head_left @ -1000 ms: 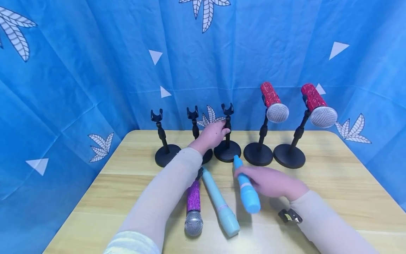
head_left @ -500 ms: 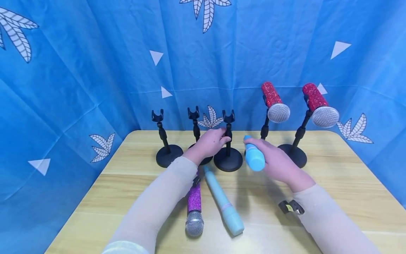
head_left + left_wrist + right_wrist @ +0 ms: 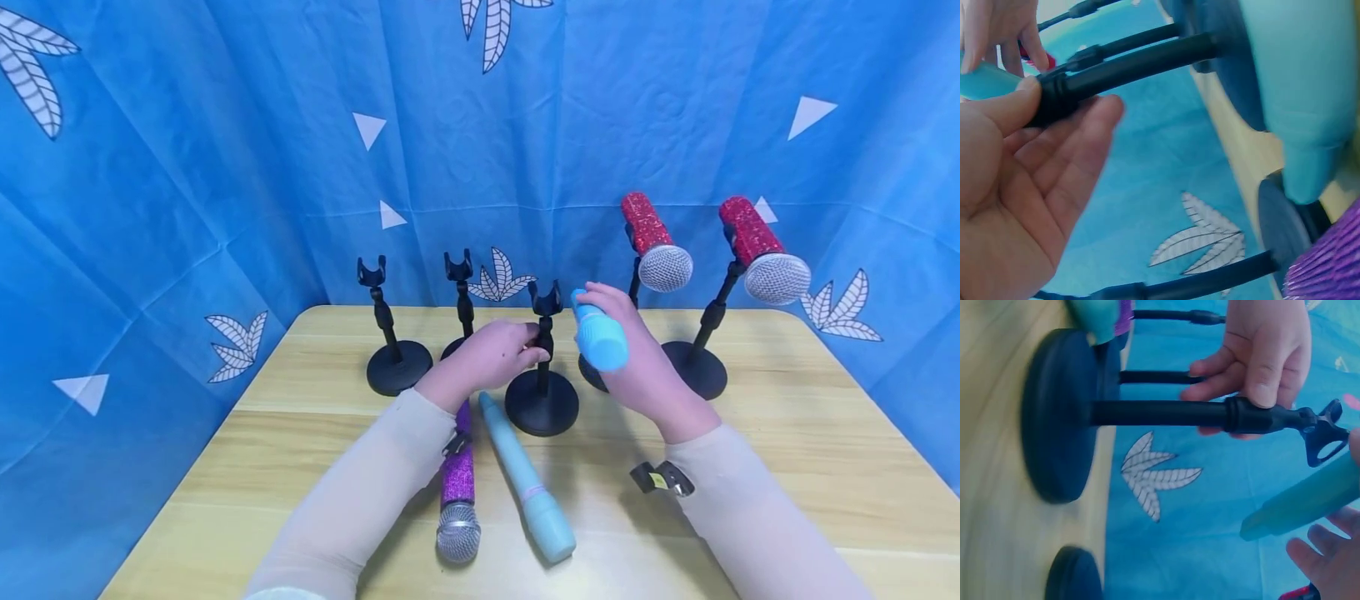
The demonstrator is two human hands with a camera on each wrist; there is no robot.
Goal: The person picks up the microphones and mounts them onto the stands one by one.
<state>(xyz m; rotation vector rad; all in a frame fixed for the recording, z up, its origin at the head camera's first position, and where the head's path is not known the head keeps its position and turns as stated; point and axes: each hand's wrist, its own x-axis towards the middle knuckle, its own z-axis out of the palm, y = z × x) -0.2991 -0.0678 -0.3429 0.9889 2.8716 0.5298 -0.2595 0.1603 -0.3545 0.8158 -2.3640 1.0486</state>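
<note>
My left hand (image 3: pixel 487 365) holds the pole of the middle black microphone stand (image 3: pixel 543 404). In the right wrist view its thumb lies on the stand's collar (image 3: pixel 1250 416), with fingers behind. My right hand (image 3: pixel 647 371) grips a bright blue microphone (image 3: pixel 602 342), head towards me, just right of the stand's forked clip (image 3: pixel 546 298). The right wrist view shows the microphone's narrow tail (image 3: pixel 1272 519) beside the clip, apart from it. A pale teal microphone (image 3: pixel 525 479) and a glittery purple microphone (image 3: pixel 458 479) lie on the table, the purple one partly under my left wrist.
Two stands with bare clips, a left one (image 3: pixel 399 367) and one partly behind my left hand (image 3: pixel 459 271), stand at the back. On the right, two stands carry red glittery microphones, one nearer (image 3: pixel 647 223) and one farther right (image 3: pixel 750 233). A blue curtain (image 3: pixel 465 150) hangs behind the table (image 3: pixel 247 492).
My left hand has drawn the middle stand towards me. My right hand has lifted the bright blue microphone off the table area and brought it up beside that stand's clip.
</note>
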